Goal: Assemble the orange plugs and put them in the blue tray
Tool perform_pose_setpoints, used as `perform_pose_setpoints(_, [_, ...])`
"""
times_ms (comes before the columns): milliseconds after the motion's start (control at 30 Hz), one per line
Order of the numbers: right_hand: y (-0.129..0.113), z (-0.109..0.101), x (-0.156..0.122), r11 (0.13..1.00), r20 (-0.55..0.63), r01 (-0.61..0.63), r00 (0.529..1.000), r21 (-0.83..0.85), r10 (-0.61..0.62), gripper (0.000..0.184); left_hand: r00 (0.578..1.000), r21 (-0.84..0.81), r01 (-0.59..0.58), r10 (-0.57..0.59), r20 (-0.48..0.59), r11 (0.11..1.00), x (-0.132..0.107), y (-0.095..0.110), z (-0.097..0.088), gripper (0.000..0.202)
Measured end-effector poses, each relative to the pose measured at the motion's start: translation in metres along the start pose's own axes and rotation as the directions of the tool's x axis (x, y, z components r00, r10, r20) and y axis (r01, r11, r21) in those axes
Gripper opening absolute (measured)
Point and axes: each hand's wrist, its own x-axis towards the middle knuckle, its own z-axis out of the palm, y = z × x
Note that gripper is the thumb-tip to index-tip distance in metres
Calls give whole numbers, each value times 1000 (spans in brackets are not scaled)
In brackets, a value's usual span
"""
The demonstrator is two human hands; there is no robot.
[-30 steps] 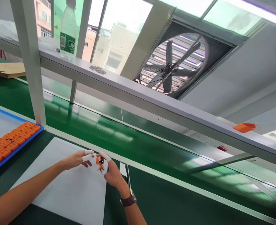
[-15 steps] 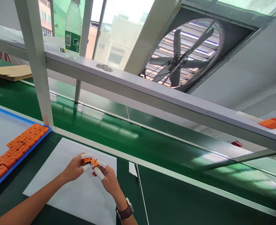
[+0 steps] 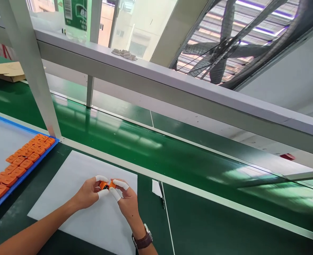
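Hidden: white finger covers [image 3: 122,184] mask much of the left orange part [image 3: 102,185] and right orange part [image 3: 112,184]; contact between them unclear.
Cut off: bottle [image 3: 75,15], above; blue tray [image 3: 38,159], left of both hands.
Counted: two parts, one sheet [image 3: 103,221] beneath.
Left hand [image 3: 86,194]: pinches left part.
Right hand [image 3: 128,202]: pinches right part, beside it.

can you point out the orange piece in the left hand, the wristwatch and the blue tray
Orange piece [image 3: 102,185], head view, on its orange surface
Wristwatch [image 3: 143,242], head view, on the brown strap
Blue tray [image 3: 6,193], head view, on its rim
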Motion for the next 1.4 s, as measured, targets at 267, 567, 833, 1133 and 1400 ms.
perform_pose_setpoints(267, [5, 8, -8, 973, 7, 213, 977, -85, -213, 31, 989, -168, 53, -74, -124, 984, 5, -5, 1, 29])
perform_pose_setpoints(567, [5, 9, -9, 932, 44, 328, 945, -155, -325, 45, 982, -274, 120, -154, -108, 954, 1, 7, 3, 33])
perform_pose_setpoints(833, [1, -3, -4, 904, 84, 359, 933, -232, -349, 48, 992, -269, 113, -124, -24, 956, 3, 3, -6, 37])
perform_pose_setpoints(1133, [1, 0, -7, 990, 132, 122, 985, -73, -111, 31, 997, -163, 70, -66, 32, 984, 2, -5, -3, 36])
perform_pose_setpoints(1400, [-3, -4, -1, 889, 234, -376, 918, 263, 319, 42, 993, -198, 114, -115, 8, 974, 0, -8, 3, 35])
